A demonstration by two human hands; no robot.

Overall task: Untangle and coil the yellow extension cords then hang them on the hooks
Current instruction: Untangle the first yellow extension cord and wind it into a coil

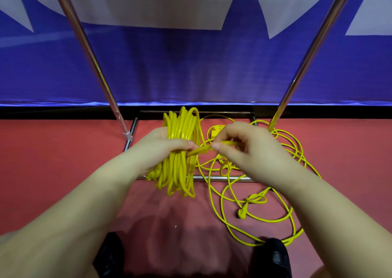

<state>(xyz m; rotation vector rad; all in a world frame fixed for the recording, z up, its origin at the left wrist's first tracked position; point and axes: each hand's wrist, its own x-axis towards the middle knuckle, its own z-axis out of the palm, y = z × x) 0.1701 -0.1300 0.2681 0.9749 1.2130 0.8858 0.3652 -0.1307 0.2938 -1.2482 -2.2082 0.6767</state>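
The left hand [161, 148] grips a coiled bundle of yellow cord [180, 150] around its middle, fingers curled round the strands and thumb laid across the front. The bundle stands upright, its long axis running from the far loops near the banner down to the near loops that hang just past the near bar of the rack base [212, 178]. The right hand [248, 148] pinches a short stretch of cord [209, 148] between thumb and fingertips; that stretch lies crosswise, pointing left toward the bundle, touching the left thumb tip.

To the right of the bundle, a loose tangle of yellow cord [254, 201] sprawls over the red floor [53, 161], with a knot near its middle and wide loops reaching to the right shoe [273, 256]. Two slanted metal poles [89, 51] rise from the base on either side of the hands. A blue banner [191, 65] closes off the far edge; the floor to the left lies open.
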